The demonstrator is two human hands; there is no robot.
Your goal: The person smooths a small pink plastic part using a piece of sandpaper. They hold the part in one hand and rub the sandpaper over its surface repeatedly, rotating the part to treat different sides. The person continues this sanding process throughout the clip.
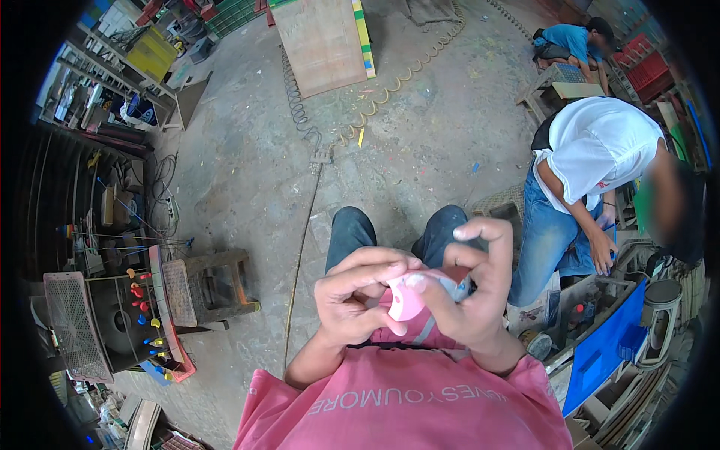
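In front of my lap I hold a small pink piece point(406, 302) with a curved, notched edge and a dark spot on it. My left hand point(351, 291) is closed on its left side, thumb below and fingers above. My right hand point(484, 292) has its thumb pressed on the pink piece, while its index finger is raised and bent. Within the right hand lies a small grey-blue object point(453, 288), mostly covered by the fingers; its kind cannot be made out.
To my right a person in a white shirt point(604, 146) bends over beside a blue panel point(606, 349). Another person in blue point(568, 39) crouches farther back. A stool point(210, 289) and a rack with small coloured pieces point(142, 300) stand left. A coiled hose point(386, 94) crosses the floor near a wooden board point(322, 49).
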